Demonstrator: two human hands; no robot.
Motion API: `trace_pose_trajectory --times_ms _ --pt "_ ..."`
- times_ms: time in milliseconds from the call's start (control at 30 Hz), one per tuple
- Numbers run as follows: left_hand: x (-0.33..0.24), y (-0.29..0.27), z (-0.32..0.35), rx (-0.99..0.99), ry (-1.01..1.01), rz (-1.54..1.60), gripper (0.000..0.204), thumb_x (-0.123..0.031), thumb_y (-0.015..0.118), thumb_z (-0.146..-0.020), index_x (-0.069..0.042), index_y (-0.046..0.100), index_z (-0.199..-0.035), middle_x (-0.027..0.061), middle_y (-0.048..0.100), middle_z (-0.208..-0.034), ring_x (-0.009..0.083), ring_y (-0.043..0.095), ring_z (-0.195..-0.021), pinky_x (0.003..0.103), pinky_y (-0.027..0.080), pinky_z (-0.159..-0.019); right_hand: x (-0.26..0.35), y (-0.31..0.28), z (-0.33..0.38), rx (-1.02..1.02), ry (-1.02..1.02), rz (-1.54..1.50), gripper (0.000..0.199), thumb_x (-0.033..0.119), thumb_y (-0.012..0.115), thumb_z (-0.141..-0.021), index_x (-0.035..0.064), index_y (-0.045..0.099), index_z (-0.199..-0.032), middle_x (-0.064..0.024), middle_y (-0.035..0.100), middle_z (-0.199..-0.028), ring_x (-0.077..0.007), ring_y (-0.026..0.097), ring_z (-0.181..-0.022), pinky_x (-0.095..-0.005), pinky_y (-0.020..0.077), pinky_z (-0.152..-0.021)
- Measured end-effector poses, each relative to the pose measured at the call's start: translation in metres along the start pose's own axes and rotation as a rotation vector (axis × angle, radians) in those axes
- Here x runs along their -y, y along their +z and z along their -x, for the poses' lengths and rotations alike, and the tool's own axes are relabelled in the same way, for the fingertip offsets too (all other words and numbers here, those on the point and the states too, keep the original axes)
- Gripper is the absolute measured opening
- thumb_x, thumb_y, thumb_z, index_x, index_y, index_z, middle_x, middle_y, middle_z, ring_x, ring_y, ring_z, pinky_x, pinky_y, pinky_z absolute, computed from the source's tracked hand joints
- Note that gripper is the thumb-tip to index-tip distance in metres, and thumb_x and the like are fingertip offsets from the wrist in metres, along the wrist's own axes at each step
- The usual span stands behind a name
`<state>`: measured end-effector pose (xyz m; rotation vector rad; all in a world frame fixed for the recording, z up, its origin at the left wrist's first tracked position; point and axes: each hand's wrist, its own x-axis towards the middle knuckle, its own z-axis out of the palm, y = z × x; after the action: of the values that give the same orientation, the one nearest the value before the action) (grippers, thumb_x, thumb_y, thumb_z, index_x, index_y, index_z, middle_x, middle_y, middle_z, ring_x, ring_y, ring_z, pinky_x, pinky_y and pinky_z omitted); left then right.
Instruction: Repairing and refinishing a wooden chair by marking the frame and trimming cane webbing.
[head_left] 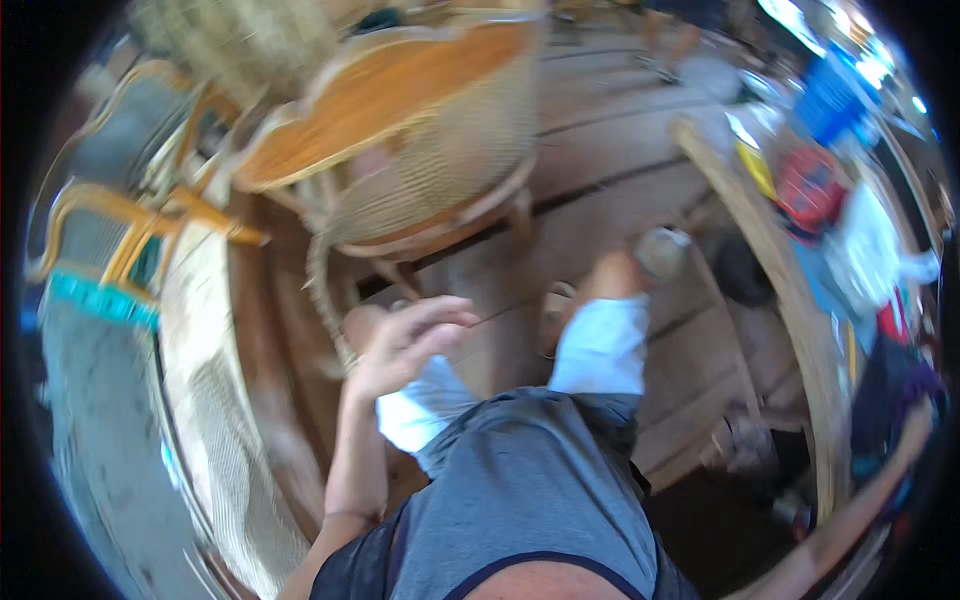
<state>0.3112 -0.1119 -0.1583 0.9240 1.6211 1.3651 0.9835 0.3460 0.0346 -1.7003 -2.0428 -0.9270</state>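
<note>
My left hand (410,340) is raised in front of my left thigh. Its fingers are stretched out and nothing is in it. Closest to it, just beyond, stands a woven wicker piece of furniture (440,170) with an orange-brown wooden top and short legs. My right arm reaches far out to the right, and my right hand (915,430) is at the picture's rim beside a dark purple cloth (925,385). Blur and the rim hide its fingers, so I cannot make out whether it grips the cloth.
Wooden planks (610,130) form the floor. At left are wooden-framed chairs (100,220) and a woven mat (215,420). Along the right runs a wooden beam (785,290), with a red round object (812,188), a white plastic bag (868,245) and a blue container (835,95) beyond it.
</note>
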Motion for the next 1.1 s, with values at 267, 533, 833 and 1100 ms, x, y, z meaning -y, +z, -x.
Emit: trace_pose_trajectory --times_ms 267,533,833,1100 --pt "-0.043 -0.044 -0.024 -0.408 0.167 -0.184 0.04 -0.022 0.047 -0.104 0.003 0.052 -0.135 0.0149 0.061 -0.13 0.0242 0.058 -0.118 0.035 0.043 -0.1 -0.059 -0.032 -0.014 -0.025 0.328 0.332 0.021 0.018 0.057 -0.085 0.0104 0.068 -0.102 -0.0187 0.065 -0.106 -0.0374 0.064 -0.1 -0.0501 0.0521 -0.084" --pt "-0.033 -0.058 -0.029 -0.305 0.269 -0.207 0.04 -0.021 0.047 -0.104 0.002 0.051 -0.137 0.0143 0.058 -0.134 0.0232 0.056 -0.121 0.034 0.042 -0.102 -0.08 -0.016 0.008 0.565 0.284 0.321 0.029 0.009 0.047 -0.087 -0.001 0.066 -0.106 -0.027 0.065 -0.114 -0.043 0.063 -0.109 -0.0468 0.051 -0.093" --pt "-0.067 -0.07 -0.028 -0.51 0.4 -0.334 0.041 -0.019 0.044 -0.105 0.003 0.05 -0.138 0.013 0.052 -0.14 0.0222 0.051 -0.127 0.035 0.039 -0.107 0.139 -0.114 0.05 -0.184 0.02 -0.649 0.017 0.011 0.061 -0.091 0.0023 0.07 -0.101 -0.0163 0.071 -0.098 -0.0308 0.069 -0.091 -0.0353 0.0525 -0.082" --pt "-0.065 -0.058 0.008 -0.716 0.319 -0.44 0.039 -0.014 0.051 -0.102 0.004 0.053 -0.136 0.0135 0.057 -0.135 0.0212 0.052 -0.126 0.032 0.036 -0.109 0.355 -0.029 0.046 0.123 -0.207 -1.046 0.016 0.012 0.063 -0.089 -0.0003 0.069 -0.097 -0.0166 0.07 -0.093 -0.0319 0.068 -0.087 -0.0387 0.0533 -0.079"
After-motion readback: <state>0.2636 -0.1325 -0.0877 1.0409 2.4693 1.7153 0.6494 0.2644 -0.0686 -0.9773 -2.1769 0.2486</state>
